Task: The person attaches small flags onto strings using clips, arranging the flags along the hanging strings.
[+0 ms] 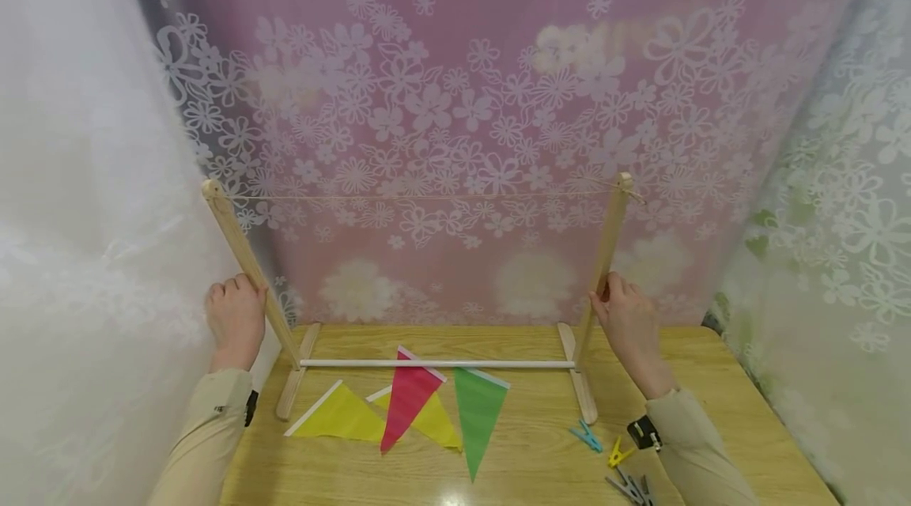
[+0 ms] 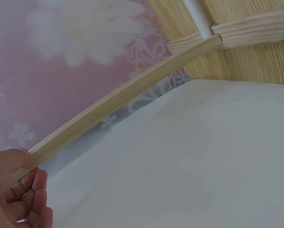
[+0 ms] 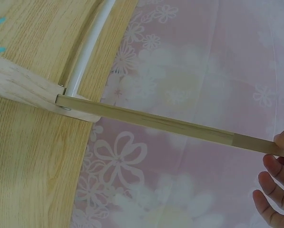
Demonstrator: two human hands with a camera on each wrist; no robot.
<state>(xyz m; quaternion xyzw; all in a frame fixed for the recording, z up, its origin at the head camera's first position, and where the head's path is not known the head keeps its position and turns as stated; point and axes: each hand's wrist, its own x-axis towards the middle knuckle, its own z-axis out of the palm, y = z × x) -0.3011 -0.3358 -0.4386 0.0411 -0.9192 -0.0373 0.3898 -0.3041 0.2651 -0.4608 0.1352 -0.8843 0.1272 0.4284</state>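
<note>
A wooden stand has a left post (image 1: 240,249), a right post (image 1: 611,229), a thin string (image 1: 427,198) between their tops and a white rod (image 1: 356,364) low down. My left hand (image 1: 236,319) pinches the left post around mid-height; the left wrist view shows thumb and fingers on either side of it. On the other side, my right hand (image 1: 632,326) pinches the right post at a similar height. A red pennant (image 1: 409,403) lies over one of two yellow pennants (image 1: 338,417). Beside them is a green pennant (image 1: 480,407). The string carries nothing.
Near my right forearm lie a blue clothespin (image 1: 587,436), a yellow clothespin (image 1: 618,453) and grey clothespins (image 1: 629,484). The stand's wooden feet (image 1: 288,395) rest on the wood-grain table (image 1: 683,395). Flowered curtains (image 1: 441,95) hang behind and at the sides.
</note>
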